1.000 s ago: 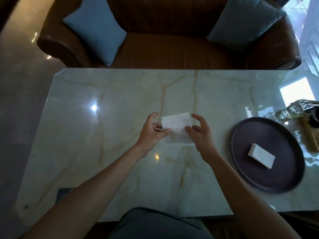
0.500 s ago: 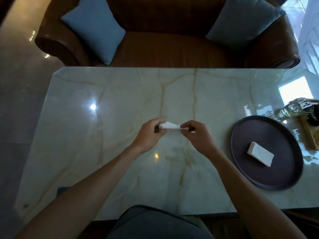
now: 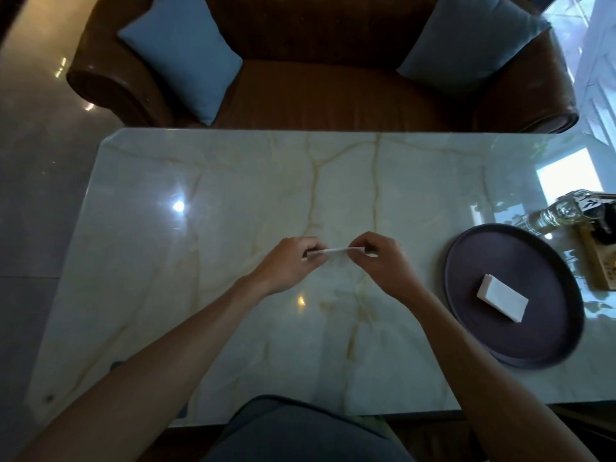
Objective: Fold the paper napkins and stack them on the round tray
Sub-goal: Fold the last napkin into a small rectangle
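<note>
I am watching the left hand (image 3: 289, 261) pinching the left end of the napkin (image 3: 333, 251), its grip clamped on the paper. The napkin is hanging between both hands just above the middle of the surface (image 3: 206, 228), seen almost edge-on, its long axis running left to right. The right hand (image 3: 383, 258) is pinching the other end, grip likewise clamped on it. To the right, well apart from the hands, the tray (image 3: 493, 348) is sitting near the surface's right edge with a stack (image 3: 501, 301) already lying on it, long axis slanting down to the right. I judge the right hand is the nearer one for carrying the napkin over. Bare surface is lying between hand and tray; a bottle (image 3: 563, 210) is standing just beyond the tray's far rim.
</note>
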A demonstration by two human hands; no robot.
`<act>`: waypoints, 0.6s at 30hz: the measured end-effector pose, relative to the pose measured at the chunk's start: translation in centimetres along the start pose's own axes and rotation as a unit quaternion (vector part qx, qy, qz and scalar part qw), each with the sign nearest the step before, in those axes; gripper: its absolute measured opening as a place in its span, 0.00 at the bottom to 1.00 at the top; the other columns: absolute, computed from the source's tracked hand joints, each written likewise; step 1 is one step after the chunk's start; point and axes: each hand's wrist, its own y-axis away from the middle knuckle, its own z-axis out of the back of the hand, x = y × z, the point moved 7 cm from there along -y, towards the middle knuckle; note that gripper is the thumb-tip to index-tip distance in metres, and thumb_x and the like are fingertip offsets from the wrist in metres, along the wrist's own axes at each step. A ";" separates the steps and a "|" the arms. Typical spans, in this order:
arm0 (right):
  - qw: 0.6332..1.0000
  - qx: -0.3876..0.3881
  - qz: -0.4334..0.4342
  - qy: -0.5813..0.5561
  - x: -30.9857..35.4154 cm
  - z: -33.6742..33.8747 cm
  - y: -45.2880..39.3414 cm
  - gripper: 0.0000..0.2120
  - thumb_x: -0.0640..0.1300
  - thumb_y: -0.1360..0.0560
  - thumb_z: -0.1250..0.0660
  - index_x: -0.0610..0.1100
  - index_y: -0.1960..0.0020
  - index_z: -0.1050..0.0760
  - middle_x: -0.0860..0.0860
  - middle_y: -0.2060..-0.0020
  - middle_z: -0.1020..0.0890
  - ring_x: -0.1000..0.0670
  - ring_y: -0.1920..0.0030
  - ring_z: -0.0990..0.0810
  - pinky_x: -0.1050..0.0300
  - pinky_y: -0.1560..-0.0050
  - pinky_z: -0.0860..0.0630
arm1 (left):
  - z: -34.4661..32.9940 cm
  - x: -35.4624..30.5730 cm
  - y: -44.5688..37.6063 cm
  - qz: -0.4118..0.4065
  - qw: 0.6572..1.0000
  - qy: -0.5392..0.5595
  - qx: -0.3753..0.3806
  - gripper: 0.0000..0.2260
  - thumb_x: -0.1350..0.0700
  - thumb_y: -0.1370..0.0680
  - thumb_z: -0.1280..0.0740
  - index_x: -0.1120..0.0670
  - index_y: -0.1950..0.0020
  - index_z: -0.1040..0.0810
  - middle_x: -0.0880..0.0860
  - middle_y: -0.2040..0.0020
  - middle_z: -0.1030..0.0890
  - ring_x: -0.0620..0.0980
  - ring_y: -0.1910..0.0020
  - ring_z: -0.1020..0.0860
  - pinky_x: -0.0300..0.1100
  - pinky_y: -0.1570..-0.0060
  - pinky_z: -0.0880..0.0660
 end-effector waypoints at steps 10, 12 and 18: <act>0.986 0.112 -0.051 -0.115 0.3 -0.7 -0.1 0.03 0.43 0.24 0.29 0.45 0.54 0.16 0.50 0.66 0.22 0.56 0.65 0.26 0.54 0.62 0.31 | 0.3 -0.2 -0.3 0.053 0.995 0.083 0.027 0.08 0.45 0.25 0.32 0.47 0.53 0.16 0.50 0.58 0.14 0.55 0.57 0.17 0.55 0.51 0.21; 0.983 0.098 -0.071 -0.138 0.2 -0.5 -0.2 0.02 0.42 0.24 0.28 0.43 0.54 0.18 0.51 0.66 0.21 0.57 0.66 0.24 0.57 0.61 0.28 | 0.5 -0.2 -0.4 0.057 0.992 0.113 0.019 0.08 0.45 0.26 0.31 0.47 0.54 0.16 0.49 0.59 0.15 0.49 0.61 0.18 0.55 0.51 0.21; 0.957 0.052 -0.191 -0.213 -2.4 -1.2 0.4 0.31 0.57 0.34 0.22 0.42 0.39 0.27 0.45 0.46 0.17 0.45 0.47 0.16 0.49 0.49 0.19 | 1.1 -0.2 -0.1 0.083 0.961 0.262 -0.026 0.03 0.60 0.20 0.31 0.56 0.51 0.16 0.49 0.58 0.15 0.44 0.58 0.18 0.43 0.52 0.18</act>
